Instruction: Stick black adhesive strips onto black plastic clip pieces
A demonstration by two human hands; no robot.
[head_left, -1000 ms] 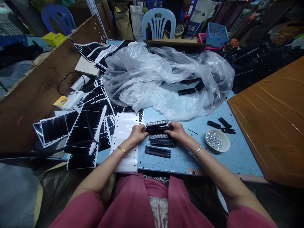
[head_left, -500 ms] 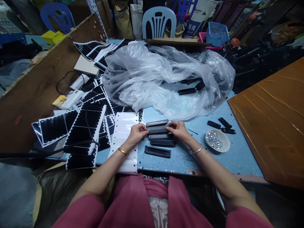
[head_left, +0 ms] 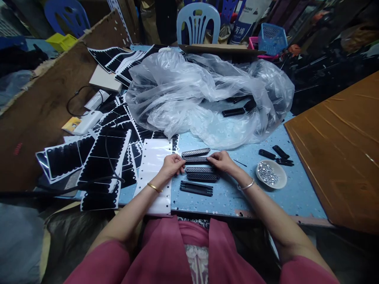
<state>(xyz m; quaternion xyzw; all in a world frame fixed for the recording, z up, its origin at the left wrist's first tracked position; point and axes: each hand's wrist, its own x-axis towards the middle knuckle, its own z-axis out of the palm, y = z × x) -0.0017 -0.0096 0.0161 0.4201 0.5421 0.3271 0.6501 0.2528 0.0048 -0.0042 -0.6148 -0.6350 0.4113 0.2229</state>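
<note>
A slim black piece with a patterned top [head_left: 196, 160] lies crosswise between my hands. My left hand [head_left: 174, 164] pinches its left end, and my right hand [head_left: 221, 161] grips its right end. Just beyond it rests a similar patterned piece [head_left: 196, 152]. On the near side are two more, an upper one [head_left: 199, 170] and a lower one [head_left: 203, 177]. Closer to the table's front edge sit plain black pieces [head_left: 196, 188]. A white bowl [head_left: 282, 176] of small shiny metal parts [head_left: 267, 173] stands to the right.
Clear plastic sheeting [head_left: 189, 86] covers the table's back. Black die-cut sheets [head_left: 103, 157] and a white perforated sheet [head_left: 155, 169] lie left. Several black pieces [head_left: 267, 154] sit by the bowl. An orange-brown board [head_left: 340, 150] stands right, a brown wooden panel [head_left: 53, 98] left.
The piece between my hands now shows its patterned face instead of a plain dark one. My hands have stayed in nearly the same place, and the view has shifted slightly.
</note>
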